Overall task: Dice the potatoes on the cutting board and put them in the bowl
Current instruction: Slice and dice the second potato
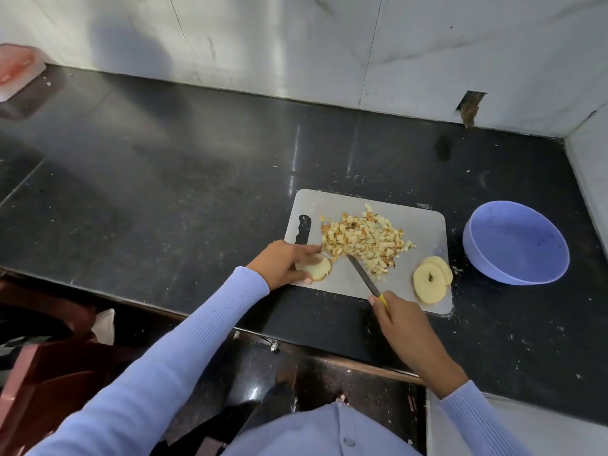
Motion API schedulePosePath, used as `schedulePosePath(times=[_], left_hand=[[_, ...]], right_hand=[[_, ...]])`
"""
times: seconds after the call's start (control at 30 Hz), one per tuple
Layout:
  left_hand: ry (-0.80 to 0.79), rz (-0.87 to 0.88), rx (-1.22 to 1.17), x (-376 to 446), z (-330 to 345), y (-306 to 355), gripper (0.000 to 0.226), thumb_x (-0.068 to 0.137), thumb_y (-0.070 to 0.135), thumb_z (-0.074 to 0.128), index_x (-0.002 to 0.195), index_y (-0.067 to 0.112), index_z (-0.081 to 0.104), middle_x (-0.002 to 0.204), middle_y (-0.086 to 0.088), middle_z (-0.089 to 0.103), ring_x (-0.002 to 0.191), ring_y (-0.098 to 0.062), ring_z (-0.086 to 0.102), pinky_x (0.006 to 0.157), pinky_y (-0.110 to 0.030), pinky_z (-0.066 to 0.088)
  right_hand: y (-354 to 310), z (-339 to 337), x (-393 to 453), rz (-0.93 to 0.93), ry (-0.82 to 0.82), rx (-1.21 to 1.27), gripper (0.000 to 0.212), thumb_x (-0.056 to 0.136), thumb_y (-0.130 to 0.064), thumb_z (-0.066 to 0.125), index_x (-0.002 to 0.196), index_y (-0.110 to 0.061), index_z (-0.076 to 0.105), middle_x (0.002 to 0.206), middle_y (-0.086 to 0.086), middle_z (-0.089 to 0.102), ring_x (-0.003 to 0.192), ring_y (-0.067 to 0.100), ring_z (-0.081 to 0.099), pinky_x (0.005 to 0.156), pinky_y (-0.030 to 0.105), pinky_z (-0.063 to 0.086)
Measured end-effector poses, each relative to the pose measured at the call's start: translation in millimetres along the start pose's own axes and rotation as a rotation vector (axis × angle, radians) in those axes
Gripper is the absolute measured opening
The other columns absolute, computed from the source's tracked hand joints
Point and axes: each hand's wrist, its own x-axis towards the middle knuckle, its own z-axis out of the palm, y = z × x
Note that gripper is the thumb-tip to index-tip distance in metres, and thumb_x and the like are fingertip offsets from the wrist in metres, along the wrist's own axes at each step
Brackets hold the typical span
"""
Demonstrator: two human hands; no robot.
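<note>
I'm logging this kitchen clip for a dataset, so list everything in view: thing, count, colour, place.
cutting board: one, grey, on the counter
diced potato: one pile, pale yellow-brown, mid-board
potato piece: one, pale, board's left edge
potato slices: about two, pale yellow, board's right corner, overlapping
knife: one, steel blade, yellow handle, tip by the pile
bowl: one, lilac, right of board, no potato inside
counter: one, black
red object: one, far left, blurred
left hand: holds the potato piece
right hand: grips the knife
</note>
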Motion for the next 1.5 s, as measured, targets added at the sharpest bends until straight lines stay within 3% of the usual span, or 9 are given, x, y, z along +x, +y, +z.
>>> schedulePosePath(times=[0.17, 0.4, 0.5, 0.7, 0.87, 1.03, 1.2, 1.37, 1.5], left_hand=[[0.182, 0.106, -0.058, -8.8, 23.4, -8.6, 0.035, 0.087, 0.019, 0.067, 0.122, 0.015, 0.064, 0.141, 0.004, 0.044, 0.127, -0.017, 0.049, 0.106, -0.039, 0.04], [0.473, 0.04, -0.06, -21.0, 51.2, 3.5, 0.025, 0.079, 0.023, 0.072, 0.103, 0.017, 0.074, 0.122, -0.002, 0.063, 0.11, -0.021, 0.062, 0.084, -0.04, 0.056], [0.54, -0.004, -0.059, -23.5, 55.9, 12.4, 0.016, 0.077, 0.02, 0.077, 0.093, 0.017, 0.076, 0.118, 0.0, 0.065, 0.106, -0.018, 0.065, 0.077, -0.038, 0.058], [0.441, -0.04, -0.18, -18.7, 43.5, 5.2, 0.036, 0.074, 0.026, 0.079, 0.106, 0.014, 0.071, 0.126, 0.002, 0.061, 0.121, -0.014, 0.054, 0.101, -0.035, 0.044], [0.303, -0.006, -0.142, -10.9, 23.1, 0.0, 0.054, 0.07, 0.032, 0.081, 0.119, 0.018, 0.062, 0.118, 0.001, 0.06, 0.111, -0.015, 0.051, 0.097, -0.027, 0.039], [0.145, 0.022, 0.081, -2.2, 13.6, -1.7, 0.066, 0.076, 0.052, 0.07, 0.133, 0.023, 0.052, 0.122, 0.002, 0.05, 0.112, -0.014, 0.041, 0.091, -0.024, 0.03], [0.176, 0.031, 0.138, -1.5, 12.7, -7.1, 0.067, 0.073, 0.059, 0.068, 0.129, 0.025, 0.055, 0.121, 0.004, 0.05, 0.111, -0.014, 0.04, 0.085, -0.02, 0.023], [0.262, 0.002, 0.007, -6.5, 17.4, -10.5, 0.066, 0.069, 0.056, 0.074, 0.124, 0.022, 0.06, 0.121, 0.003, 0.053, 0.11, -0.015, 0.043, 0.093, -0.027, 0.034], [0.253, -0.003, -0.058, -4.5, 17.4, -6.6, 0.068, 0.072, 0.051, 0.074, 0.129, 0.02, 0.053, 0.124, 0.003, 0.054, 0.113, -0.013, 0.043, 0.096, -0.025, 0.031]], right_hand=[[-1.6, 3.2, 2.1, 0.027, -0.002, 0.009, 0.028, 0.101, -0.041, 0.033, 0.08, -0.025, 0.043, 0.071, -0.002, 0.054, 0.064, 0.008, 0.051, 0.051, 0.021, 0.029], [-13.8, 7.9, 6.8, 0.022, -0.019, 0.012, 0.032, 0.101, -0.042, 0.032, 0.087, -0.019, 0.049, 0.076, 0.001, 0.058, 0.069, 0.013, 0.056, 0.063, 0.031, 0.044], [-22.4, 9.5, 13.0, 0.0, -0.017, -0.034, 0.034, 0.101, -0.043, 0.03, 0.089, -0.018, 0.049, 0.075, 0.001, 0.057, 0.069, 0.014, 0.055, 0.061, 0.031, 0.043], [-34.2, 7.3, 29.5, -0.028, 0.014, -0.059, 0.032, 0.101, -0.044, 0.031, 0.078, -0.023, 0.041, 0.07, -0.002, 0.051, 0.064, 0.011, 0.05, 0.052, 0.026, 0.032], [-33.5, 7.5, 30.5, -0.01, 0.014, -0.064, 0.032, 0.101, -0.044, 0.031, 0.082, -0.022, 0.044, 0.073, -0.001, 0.052, 0.065, 0.01, 0.049, 0.052, 0.024, 0.03], [-31.5, 8.9, 25.4, 0.006, 0.022, -0.04, 0.035, 0.101, -0.044, 0.031, 0.084, -0.018, 0.047, 0.075, 0.002, 0.056, 0.068, 0.014, 0.052, 0.057, 0.028, 0.036], [-30.4, 8.9, 22.2, 0.026, 0.002, -0.05, 0.034, 0.101, -0.044, 0.03, 0.085, -0.019, 0.047, 0.074, 0.0, 0.054, 0.066, 0.011, 0.05, 0.052, 0.024, 0.031], [-30.4, 7.7, 22.7, 0.043, 0.0, -0.038, 0.033, 0.101, -0.044, 0.031, 0.088, -0.019, 0.048, 0.075, -0.001, 0.054, 0.066, 0.009, 0.05, 0.053, 0.023, 0.032], [-28.1, 8.3, 22.6, 0.057, 0.008, -0.032, 0.033, 0.101, -0.045, 0.031, 0.089, -0.019, 0.049, 0.076, 0.0, 0.055, 0.068, 0.01, 0.052, 0.055, 0.023, 0.036]])
